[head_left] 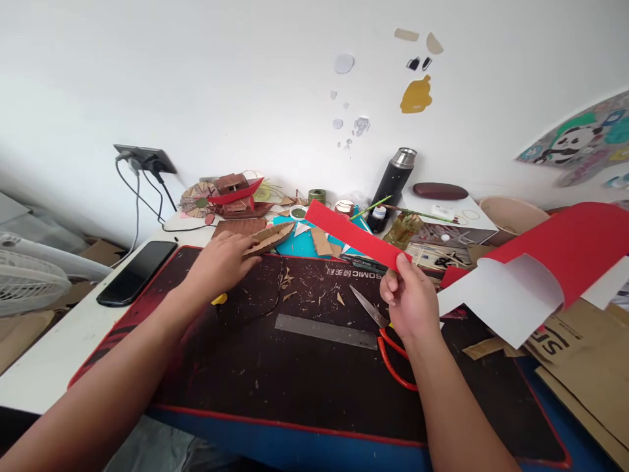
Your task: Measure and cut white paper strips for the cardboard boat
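My right hand (413,298) pinches one end of a red corrugated paper strip (350,231) between thumb and fingers, holding it up over the mat. On the left, my left hand (223,261) is closed over the near end of a brown cardboard boat hull (273,238), whose pointed end faces right. Scissors (367,308) with red handles lie partly beneath my right hand and wrist. A clear ruler (325,332) rests on the dark desk mat (295,387) among small scraps.
A red paper sheet (565,246) curls up at the right, over cardboard (590,354). Behind the mat stand a finished-looking model boat (236,193), a black thermos (393,177) and a white box (472,219). A phone (137,272) lies at the left.
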